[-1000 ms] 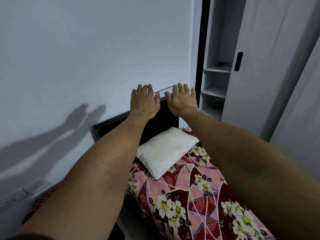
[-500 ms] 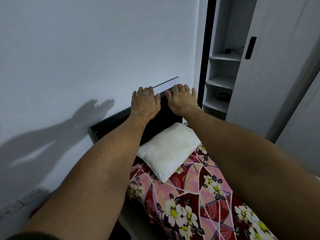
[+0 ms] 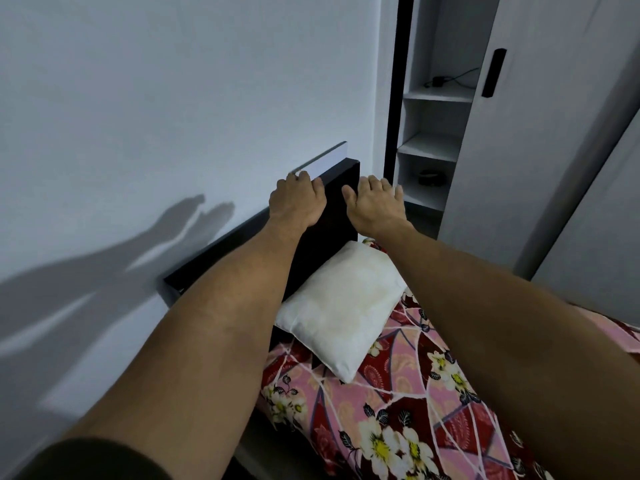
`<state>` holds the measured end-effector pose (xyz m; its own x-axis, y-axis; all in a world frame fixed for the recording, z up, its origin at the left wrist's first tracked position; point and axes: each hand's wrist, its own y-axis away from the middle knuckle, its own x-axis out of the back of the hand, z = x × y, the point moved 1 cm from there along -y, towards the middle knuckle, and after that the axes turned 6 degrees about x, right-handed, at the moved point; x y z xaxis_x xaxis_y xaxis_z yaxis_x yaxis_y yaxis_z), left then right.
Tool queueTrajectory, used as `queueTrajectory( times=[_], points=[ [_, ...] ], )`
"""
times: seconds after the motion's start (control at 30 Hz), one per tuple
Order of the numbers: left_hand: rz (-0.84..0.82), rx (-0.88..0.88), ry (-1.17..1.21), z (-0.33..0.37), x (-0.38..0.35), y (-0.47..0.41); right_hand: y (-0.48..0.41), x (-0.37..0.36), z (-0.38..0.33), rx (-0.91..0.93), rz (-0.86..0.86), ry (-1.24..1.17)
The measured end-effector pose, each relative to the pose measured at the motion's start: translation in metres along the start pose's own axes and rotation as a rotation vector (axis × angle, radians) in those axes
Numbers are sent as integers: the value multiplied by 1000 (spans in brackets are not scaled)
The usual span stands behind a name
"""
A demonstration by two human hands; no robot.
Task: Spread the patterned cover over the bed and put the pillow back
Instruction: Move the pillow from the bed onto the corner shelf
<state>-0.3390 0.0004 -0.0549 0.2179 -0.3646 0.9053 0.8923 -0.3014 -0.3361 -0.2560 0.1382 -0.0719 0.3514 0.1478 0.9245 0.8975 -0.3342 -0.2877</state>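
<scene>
Wall (image 3: 173, 98) behind: left hand (image 3: 298, 202) curled over headboard (image 3: 334, 216) top, right hand (image 3: 375, 207) spread at 3 o'clock, pillow (image 3: 341, 306) at 6.

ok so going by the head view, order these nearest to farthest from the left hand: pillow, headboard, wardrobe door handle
1. headboard: right under the left hand, whose fingers bend over its top edge.
2. pillow: below the hand, leaning against the headboard.
3. wardrobe door handle: far off to the upper right, on the wardrobe door.

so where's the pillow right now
In the middle of the head view, the pillow lies on the patterned cover, up against the dark headboard.
</scene>
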Motion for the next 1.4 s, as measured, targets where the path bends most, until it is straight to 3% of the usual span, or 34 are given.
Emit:
queueTrajectory(
  times=[0.83, 1.07, 1.4],
  points=[
    [-326, 32, 64, -21, -191, -100, -80, -173, 75, -425, -161, -337],
    [-440, 37, 69, -44, -258, -126, -95, -226, 87, -625, -193, -346],
    [-642, 29, 33, -87, -370, -148, -93, -350, 100, -741, -318, -249]
  ],
)
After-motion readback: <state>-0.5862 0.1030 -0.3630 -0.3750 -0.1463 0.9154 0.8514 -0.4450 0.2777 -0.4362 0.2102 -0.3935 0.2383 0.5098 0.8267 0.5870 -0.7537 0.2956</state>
